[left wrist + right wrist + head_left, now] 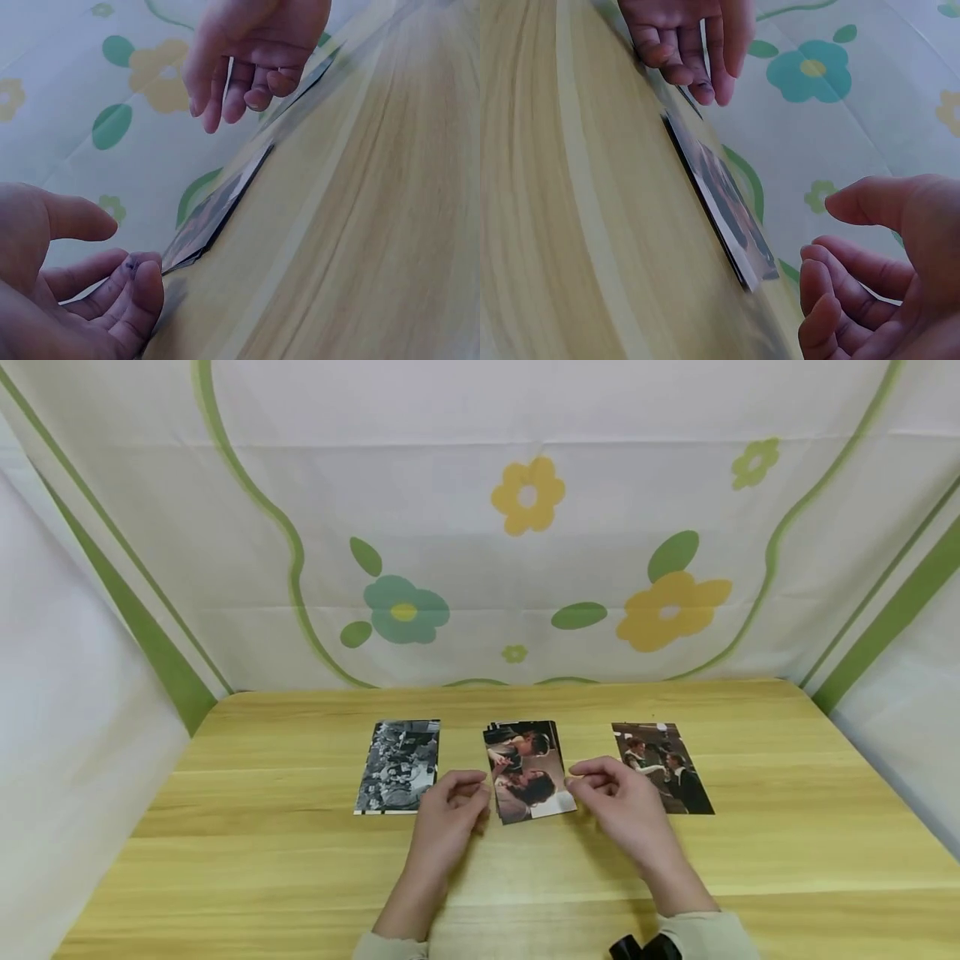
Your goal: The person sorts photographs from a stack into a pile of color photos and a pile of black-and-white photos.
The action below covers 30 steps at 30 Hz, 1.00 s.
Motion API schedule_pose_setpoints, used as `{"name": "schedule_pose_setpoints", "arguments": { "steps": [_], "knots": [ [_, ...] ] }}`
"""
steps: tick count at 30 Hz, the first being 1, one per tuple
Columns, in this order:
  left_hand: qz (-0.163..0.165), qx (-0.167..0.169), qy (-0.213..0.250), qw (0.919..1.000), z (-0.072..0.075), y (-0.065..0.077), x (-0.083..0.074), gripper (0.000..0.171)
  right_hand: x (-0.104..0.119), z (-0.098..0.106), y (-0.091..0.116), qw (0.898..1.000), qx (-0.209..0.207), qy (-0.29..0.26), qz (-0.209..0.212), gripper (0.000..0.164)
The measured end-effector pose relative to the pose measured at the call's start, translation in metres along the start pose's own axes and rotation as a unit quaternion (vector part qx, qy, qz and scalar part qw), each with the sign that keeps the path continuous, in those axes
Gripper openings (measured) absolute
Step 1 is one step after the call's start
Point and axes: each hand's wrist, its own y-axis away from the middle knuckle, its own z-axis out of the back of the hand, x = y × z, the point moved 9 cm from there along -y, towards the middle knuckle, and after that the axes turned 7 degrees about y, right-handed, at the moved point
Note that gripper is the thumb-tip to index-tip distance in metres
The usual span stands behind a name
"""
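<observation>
A small stack of photo prints [531,777] lies in the middle of the table, its edges slightly uneven and its top print showing people in colour. My left hand [447,822] is just left of the stack, fingers loosely bent, with nothing between thumb and fingers. On the other side, my right hand [622,806] hovers by the stack's right edge, likewise loosely bent and holding nothing. In the right wrist view, a gap shows between the right hand [870,277] and the stack [720,202]. Whether the left fingertips touch the stack is unclear.
A black-and-white photo print [397,768] lies to the left, partly near my left hand. To the right lies a colour print [667,764], partly behind my right hand. A flowered white cloth [480,552] hangs behind the wooden table [255,860]. A black object [645,948] sits by my right sleeve.
</observation>
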Motion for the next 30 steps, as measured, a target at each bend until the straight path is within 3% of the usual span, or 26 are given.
{"name": "schedule_pose_setpoints", "arguments": {
  "steps": [10,23,30],
  "knots": [
    [0.002,-0.017,-0.009,0.9998,0.0079,0.0001,0.0032,0.033,0.0043,-0.0091,-0.0001,1.000,-0.002,-0.007,-0.008,0.028],
    [-0.025,-0.033,-0.078,0.9961,0.0054,0.0023,-0.0011,0.033,0.0002,-0.0102,-0.0022,1.000,-0.009,-0.001,-0.010,0.032],
    [-0.016,-0.030,-0.062,0.9975,0.0055,0.0006,-0.0001,0.034,0.0015,-0.0069,-0.0020,1.000,-0.015,0.005,-0.007,0.032]
  ]
}}
